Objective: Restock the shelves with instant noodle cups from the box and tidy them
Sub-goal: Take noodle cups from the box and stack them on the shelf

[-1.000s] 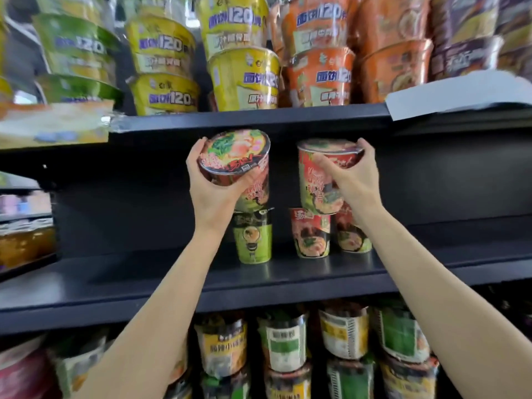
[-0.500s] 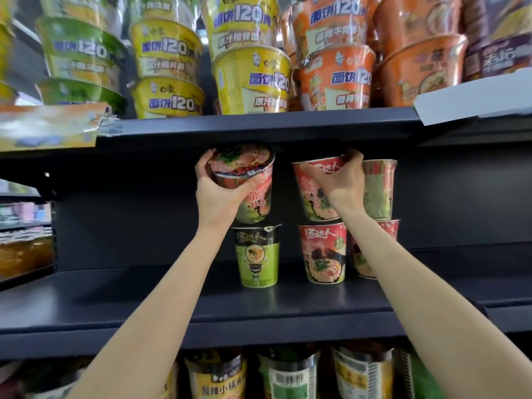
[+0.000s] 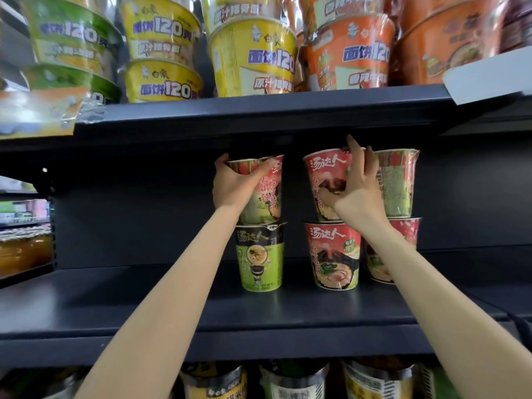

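Gripping: left hand point(image 3: 233, 185) round upper red cup point(image 3: 266, 194) atop green cup point(image 3: 259, 259); right hand point(image 3: 355, 188) pinching second red cup point(image 3: 324, 180).

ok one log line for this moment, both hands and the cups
left hand: grips red cup atop green cup | right hand: pinches upper red cup atop lower red cup | middle shelf

Red cup point(image 3: 335, 254) reads 汤达人; yellow bowl point(image 3: 253, 57) reads 白象, 面饼120; smaller print seems illegible.
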